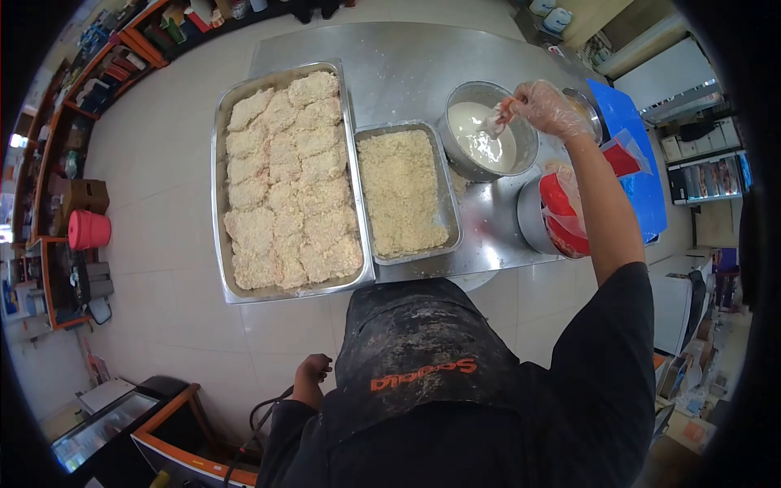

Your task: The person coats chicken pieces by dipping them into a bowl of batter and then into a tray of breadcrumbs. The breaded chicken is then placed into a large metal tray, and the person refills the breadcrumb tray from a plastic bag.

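My right hand [543, 107], in a clear plastic glove, pinches a piece of raw meat [498, 119] partly coated in white batter. It hangs over a round metal pot [530, 154] of thin white batter [480, 145]. Left of the pot, a metal tray [452, 236] holds pale crumbs [403, 191]. A larger steel tray [221, 236] beside it is filled with rows of crumbed meat pieces [285, 175]. Down at my side, away from the table, my bare left hand [314, 371] hangs with loosely bent fingers and holds nothing.
Everything stands on a steel table [390, 61]. Near my right forearm is a second metal pot [533, 215] with red plastic and meat in it. A blue sheet [643, 191] covers the table's right end. Shelves [98, 81] and a pink bucket [89, 229] are at the left.
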Demonstrator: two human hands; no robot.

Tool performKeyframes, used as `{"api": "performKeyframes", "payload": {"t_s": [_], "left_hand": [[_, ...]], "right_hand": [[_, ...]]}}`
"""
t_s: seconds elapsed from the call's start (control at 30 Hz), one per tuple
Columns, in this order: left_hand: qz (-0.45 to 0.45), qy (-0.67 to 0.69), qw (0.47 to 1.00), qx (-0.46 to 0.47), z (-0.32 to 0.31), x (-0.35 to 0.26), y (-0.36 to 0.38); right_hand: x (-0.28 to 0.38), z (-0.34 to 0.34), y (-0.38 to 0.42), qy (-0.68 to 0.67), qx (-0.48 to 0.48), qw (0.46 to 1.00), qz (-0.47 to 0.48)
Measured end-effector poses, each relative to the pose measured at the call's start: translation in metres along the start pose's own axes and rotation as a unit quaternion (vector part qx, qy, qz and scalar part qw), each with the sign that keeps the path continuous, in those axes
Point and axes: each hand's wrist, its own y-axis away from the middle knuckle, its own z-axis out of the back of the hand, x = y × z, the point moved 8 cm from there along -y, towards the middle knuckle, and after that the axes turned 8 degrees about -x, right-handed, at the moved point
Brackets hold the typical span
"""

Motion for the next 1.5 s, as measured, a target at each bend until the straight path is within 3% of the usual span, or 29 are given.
{"api": "performKeyframes", "payload": {"t_s": [0.27,0.5,0.63,0.73,0.83,0.9,0.93,0.97,1.07,1.2,1.27,1.3,1.4,1.5], "left_hand": [[0.023,0.099,0.995,-0.002,-0.010,-0.005,-0.006],[-0.038,0.077,0.996,0.021,-0.033,-0.010,-0.028],[0.008,0.063,0.998,0.020,-0.036,0.001,-0.030],[0.021,0.055,0.998,0.022,-0.028,0.005,-0.029],[0.027,0.074,0.997,0.001,-0.020,0.010,-0.031],[0.033,0.087,0.995,-0.026,-0.010,0.001,-0.010],[0.034,0.092,0.995,-0.020,-0.012,0.002,-0.015],[0.036,0.096,0.995,-0.014,-0.013,0.006,-0.022],[0.027,0.100,0.995,-0.006,-0.006,-0.002,-0.004],[-0.011,0.044,0.999,0.002,-0.017,0.001,-0.014],[0.041,0.060,0.997,0.018,-0.026,0.010,-0.018],[0.068,0.070,0.995,0.026,-0.030,0.011,-0.018],[0.007,0.067,0.998,0.014,-0.030,-0.002,0.001],[0.015,0.162,0.987,0.016,-0.027,-0.002,0.016]], "right_hand": [[-0.008,-0.019,-0.006,0.003,0.030,0.999,0.031],[0.051,0.011,0.009,-0.046,0.016,0.994,0.094],[0.085,0.019,0.007,-0.076,0.002,0.984,0.163],[0.108,-0.001,0.016,-0.115,0.019,0.980,0.161],[0.143,-0.048,0.052,-0.091,0.025,0.939,0.330],[0.142,-0.099,0.081,-0.147,0.020,0.932,0.331],[0.152,-0.127,0.092,-0.002,0.144,0.964,0.224],[0.149,-0.145,0.111,0.142,0.260,0.949,0.106],[0.137,-0.185,0.145,0.069,0.210,0.938,0.268],[0.116,-0.167,0.070,0.054,0.096,0.968,0.226],[0.115,-0.186,0.039,0.033,0.047,0.971,0.233],[0.120,-0.199,0.027,0.048,0.068,0.974,0.209],[0.153,-0.232,0.010,0.088,0.147,0.976,0.137],[0.178,-0.226,0.008,0.123,0.212,0.966,0.081]]}}
